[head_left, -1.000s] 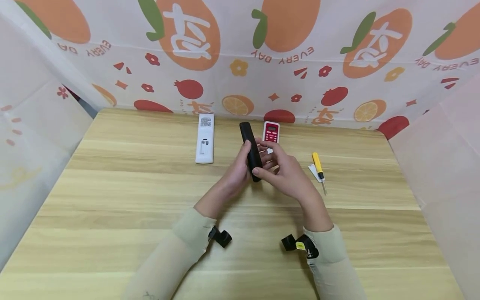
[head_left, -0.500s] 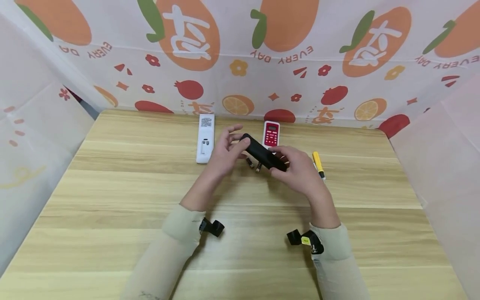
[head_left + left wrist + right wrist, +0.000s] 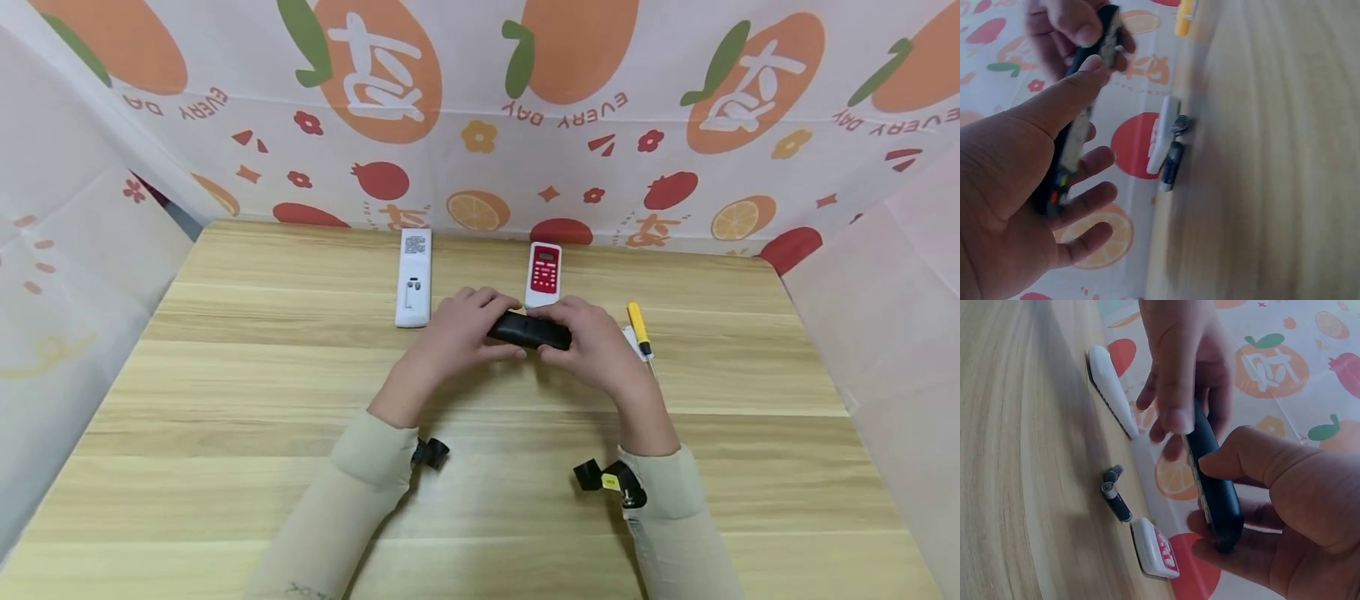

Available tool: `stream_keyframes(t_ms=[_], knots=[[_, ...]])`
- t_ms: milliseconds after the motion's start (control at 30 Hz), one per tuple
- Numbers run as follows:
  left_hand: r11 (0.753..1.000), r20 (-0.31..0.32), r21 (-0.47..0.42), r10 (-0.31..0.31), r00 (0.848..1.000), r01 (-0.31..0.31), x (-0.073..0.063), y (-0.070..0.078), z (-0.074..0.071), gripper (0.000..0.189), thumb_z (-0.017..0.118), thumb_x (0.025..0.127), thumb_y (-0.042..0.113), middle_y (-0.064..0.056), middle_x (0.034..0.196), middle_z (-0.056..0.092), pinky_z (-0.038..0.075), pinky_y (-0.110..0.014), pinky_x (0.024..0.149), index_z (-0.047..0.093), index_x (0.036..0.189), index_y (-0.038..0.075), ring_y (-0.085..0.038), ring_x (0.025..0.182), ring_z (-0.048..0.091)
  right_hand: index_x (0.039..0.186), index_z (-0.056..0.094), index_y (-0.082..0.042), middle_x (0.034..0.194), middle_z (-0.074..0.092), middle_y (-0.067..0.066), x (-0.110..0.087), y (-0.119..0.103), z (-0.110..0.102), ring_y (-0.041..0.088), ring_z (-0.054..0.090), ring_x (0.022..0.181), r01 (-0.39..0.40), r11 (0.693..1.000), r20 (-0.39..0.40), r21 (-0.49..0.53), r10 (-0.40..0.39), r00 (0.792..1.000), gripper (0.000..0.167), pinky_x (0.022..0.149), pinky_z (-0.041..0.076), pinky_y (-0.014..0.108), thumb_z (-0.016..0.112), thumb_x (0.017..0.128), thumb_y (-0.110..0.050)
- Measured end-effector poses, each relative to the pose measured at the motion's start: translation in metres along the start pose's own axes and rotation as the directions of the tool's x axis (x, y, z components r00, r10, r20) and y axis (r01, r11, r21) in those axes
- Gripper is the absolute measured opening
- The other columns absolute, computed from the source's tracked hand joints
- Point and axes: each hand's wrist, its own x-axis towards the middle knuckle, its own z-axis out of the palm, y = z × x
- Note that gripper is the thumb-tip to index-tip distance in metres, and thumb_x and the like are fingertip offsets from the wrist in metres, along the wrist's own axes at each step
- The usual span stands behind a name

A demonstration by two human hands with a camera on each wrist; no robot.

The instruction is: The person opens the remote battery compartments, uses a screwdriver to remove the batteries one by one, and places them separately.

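A black remote control [image 3: 529, 330] is held between both hands above the table, its dark back up and its buttons facing down. My left hand [image 3: 459, 332] grips one end, thumb along the near side and fingers beyond it. At the other end my right hand [image 3: 597, 347] holds the remote between thumb and fingers. Two small batteries, one dark battery [image 3: 1116, 501] and another behind it [image 3: 1113, 473], lie on the table below; the hands and remote hide them in the head view.
A white remote [image 3: 413, 279] lies back up to the left, its battery bay uncovered. A red-and-white remote [image 3: 543, 273] lies behind the hands. On the right a yellow-handled screwdriver [image 3: 639, 327] rests over a small white piece [image 3: 630, 337]. A fruit-print curtain [image 3: 480, 150] hangs behind.
The black remote has turned from pointing away to lying nearly crosswise. Batteries came into view under it half a second ago. My left hand has closed around its left end.
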Motion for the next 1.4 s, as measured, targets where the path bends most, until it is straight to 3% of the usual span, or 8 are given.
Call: stream_keyframes(t_ms=[167, 333, 567, 800, 1033, 1400], knots=[[1.0, 0.041, 0.003, -0.029, 0.999, 0.029, 0.0, 0.006, 0.002, 0.054, 0.074, 0.084, 0.053, -0.001, 0.111, 0.068, 0.048, -0.038, 0.082, 0.063, 0.124, 0.018, -0.019, 0.094, 0.06, 0.126, 0.067, -0.019, 0.121, 0.062, 0.002, 0.0, -0.002, 0.001, 0.023, 0.057, 0.102, 0.036, 0.999, -0.012, 0.012, -0.036, 0.999, 0.042, 0.09, 0.05, 0.043, 0.077, 0.086, -0.017], [0.999, 0.011, -0.001, -0.05, 0.999, 0.05, -0.001, 0.011, 0.001, 0.045, 0.08, 0.082, 0.045, 0.001, 0.101, 0.067, 0.049, -0.035, 0.077, 0.065, 0.114, 0.017, -0.016, 0.085, 0.059, 0.123, 0.068, -0.019, 0.122, 0.063, 0.0, 0.0, -0.005, 0.005, 0.021, 0.057, 0.106, 0.036, 0.999, -0.059, 0.041, -0.034, 0.998, 0.032, 0.093, 0.049, 0.043, 0.072, 0.092, -0.027], [0.995, -0.051, 0.099, -0.005, 0.999, 0.01, -0.003, 0.02, 0.003, 0.044, 0.081, 0.082, 0.043, -0.001, 0.101, 0.067, 0.053, -0.038, 0.074, 0.067, 0.112, 0.014, -0.018, 0.085, 0.062, 0.116, 0.064, -0.019, 0.116, 0.065, -0.001, 0.001, -0.007, 0.013, 0.02, 0.058, 0.103, 0.016, 0.998, -0.088, 0.055, -0.011, 0.996, 0.024, 0.093, 0.049, 0.043, 0.068, 0.095, -0.03], [0.985, -0.125, 0.164, 0.064, 0.99, -0.043, -0.003, 0.026, 0.003, 0.04, 0.08, 0.084, 0.04, -0.001, 0.102, 0.069, 0.056, -0.038, 0.079, 0.07, 0.109, 0.011, -0.018, 0.092, 0.065, 0.11, 0.061, -0.021, 0.109, 0.068, 0.0, 0.003, -0.01, 0.016, 0.023, 0.058, 0.096, -0.056, 0.995, -0.12, 0.079, 0.065, 0.991, 0.022, 0.088, 0.048, 0.043, 0.066, 0.089, -0.028], [0.981, -0.118, 0.187, 0.075, 0.99, -0.052, -0.002, 0.028, 0.002, 0.04, 0.082, 0.081, 0.038, -0.001, 0.1, 0.069, 0.056, -0.037, 0.077, 0.07, 0.108, 0.012, -0.018, 0.09, 0.065, 0.106, 0.059, -0.021, 0.102, 0.068, 0.0, 0.003, -0.013, 0.016, 0.024, 0.057, 0.091, -0.104, 0.991, -0.119, 0.079, 0.113, 0.986, 0.022, 0.083, 0.047, 0.041, 0.065, 0.087, -0.03], [0.985, -0.104, 0.168, 0.066, 0.992, -0.048, -0.003, 0.027, 0.002, 0.041, 0.084, 0.08, 0.039, -0.001, 0.101, 0.071, 0.056, -0.037, 0.079, 0.071, 0.108, 0.013, -0.018, 0.091, 0.065, 0.105, 0.059, -0.021, 0.101, 0.068, 0.0, 0.003, -0.015, 0.018, 0.023, 0.057, 0.09, -0.106, 0.992, -0.114, 0.069, 0.113, 0.987, 0.019, 0.082, 0.048, 0.04, 0.065, 0.088, -0.028]])
